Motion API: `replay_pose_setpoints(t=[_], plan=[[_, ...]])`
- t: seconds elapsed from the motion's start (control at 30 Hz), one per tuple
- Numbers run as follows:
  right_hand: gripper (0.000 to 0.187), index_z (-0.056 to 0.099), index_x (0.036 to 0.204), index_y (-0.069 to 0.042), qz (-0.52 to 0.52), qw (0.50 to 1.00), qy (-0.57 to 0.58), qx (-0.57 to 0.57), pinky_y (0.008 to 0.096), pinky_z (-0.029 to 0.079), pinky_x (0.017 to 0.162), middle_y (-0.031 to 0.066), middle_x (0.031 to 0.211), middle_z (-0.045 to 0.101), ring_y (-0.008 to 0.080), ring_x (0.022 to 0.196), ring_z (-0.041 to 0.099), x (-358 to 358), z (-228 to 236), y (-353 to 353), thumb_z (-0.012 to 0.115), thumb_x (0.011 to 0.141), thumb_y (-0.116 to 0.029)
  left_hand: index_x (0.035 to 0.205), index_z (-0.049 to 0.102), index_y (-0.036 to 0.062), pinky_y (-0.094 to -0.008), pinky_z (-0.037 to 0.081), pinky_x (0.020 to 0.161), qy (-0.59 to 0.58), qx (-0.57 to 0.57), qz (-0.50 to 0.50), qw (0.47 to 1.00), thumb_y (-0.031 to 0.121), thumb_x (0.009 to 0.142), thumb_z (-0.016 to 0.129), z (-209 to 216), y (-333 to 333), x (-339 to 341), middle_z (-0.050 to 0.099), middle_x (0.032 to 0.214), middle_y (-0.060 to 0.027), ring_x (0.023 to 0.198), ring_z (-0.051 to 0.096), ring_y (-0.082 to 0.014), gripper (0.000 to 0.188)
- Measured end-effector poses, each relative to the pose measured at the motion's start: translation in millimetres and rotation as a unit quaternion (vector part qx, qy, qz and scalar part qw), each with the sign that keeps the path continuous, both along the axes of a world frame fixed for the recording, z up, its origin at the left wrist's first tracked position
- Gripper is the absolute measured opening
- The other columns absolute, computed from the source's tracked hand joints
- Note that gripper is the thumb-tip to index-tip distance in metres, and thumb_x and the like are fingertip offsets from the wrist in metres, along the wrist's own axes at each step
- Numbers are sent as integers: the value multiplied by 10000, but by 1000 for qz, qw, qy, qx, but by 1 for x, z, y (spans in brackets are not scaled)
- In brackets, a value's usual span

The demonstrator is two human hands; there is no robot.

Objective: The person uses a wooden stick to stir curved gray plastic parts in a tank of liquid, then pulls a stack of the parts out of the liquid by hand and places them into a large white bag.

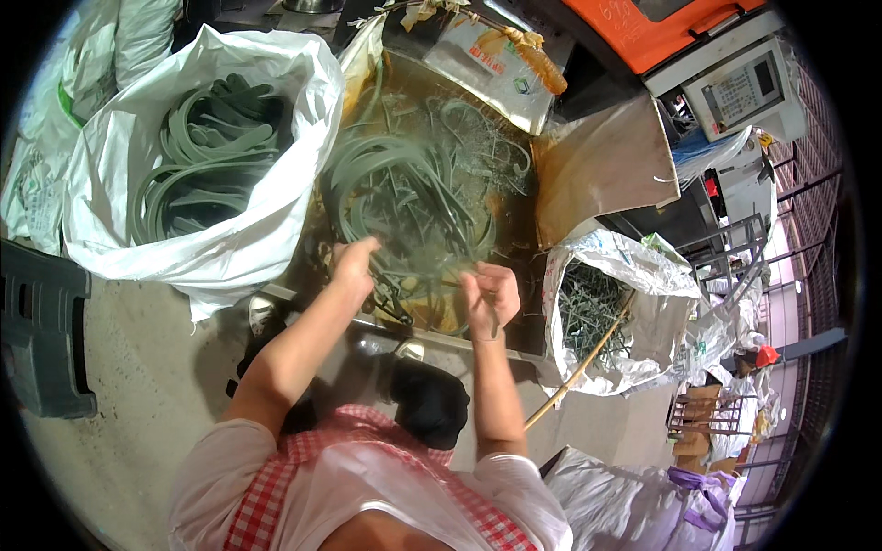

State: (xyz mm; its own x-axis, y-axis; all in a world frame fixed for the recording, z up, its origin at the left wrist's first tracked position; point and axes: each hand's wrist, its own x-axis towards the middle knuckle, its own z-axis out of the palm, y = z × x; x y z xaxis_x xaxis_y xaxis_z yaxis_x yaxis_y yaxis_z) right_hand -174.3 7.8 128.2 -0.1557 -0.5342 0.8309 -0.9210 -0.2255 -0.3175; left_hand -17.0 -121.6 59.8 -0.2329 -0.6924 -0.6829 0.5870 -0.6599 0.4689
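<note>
Over a shallow brown tray (519, 225), a looped bundle of grey-green flexible strips (390, 170) hangs or lies, partly smeared by motion. My left hand (355, 264) is closed at the bundle's near left edge, its fingertips partly hidden. To the right, my right hand (491, 296) has curled fingers pinching a thin grey-green strip, whose short end sticks out below the fist toward the wrist. Between the hands the strip blurs into the bundle. More thin strips and loose curls lie on the tray floor behind the bundle.
At left stands a white woven sack (207, 253) with coiled green strips. Another white sack (675, 331) at right holds thin scraps, with a wooden stick (579, 367) leaning across it. A brown board (602, 170) edges the tray; a dark plastic stool (41, 326) is far left.
</note>
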Motion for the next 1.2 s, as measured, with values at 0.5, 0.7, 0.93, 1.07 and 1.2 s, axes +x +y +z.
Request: replay_pose_setpoints(t=[0.5,0.7,0.93,1.07,1.2], plan=[[391,388,577,-114,-19,282,-945,-164,220,347,398,35,493,428,134,432,410,18,-157,-33,403,911,-317,1279,290,14,-345,359,929,-248,-523,100,809,196,717,697,12,37,-27,465,1158,-157,1061,472,-255,717],[69,488,848,-99,-81,491,-866,53,236,446,536,33,775,523,143,649,530,13,-108,6,481,812,-41,1290,287,10,-336,360,930,-230,-510,92,824,181,745,657,-2,12,-15,454,1190,-136,1074,461,-228,681],[490,533,1102,-91,-44,978,82,185,312,496,706,61,1033,599,224,859,572,25,-43,14,500,663,124,1229,344,-8,-320,356,934,-191,-372,119,901,-23,653,592,3,0,-7,476,1166,-154,1069,473,-230,627],[441,582,1129,-117,58,934,157,316,337,500,760,65,1158,565,249,1005,524,22,-4,-22,478,719,7,1221,356,-5,-339,361,944,-227,-390,71,889,1,665,646,16,6,-9,488,1160,-157,1066,483,-244,627],[343,565,1078,-68,118,789,290,528,335,508,746,84,1012,571,247,979,518,8,-15,-34,496,742,-57,1211,361,-12,-359,393,913,-260,-416,27,871,34,670,663,30,11,-3,515,1139,-170,1029,520,-274,621]])
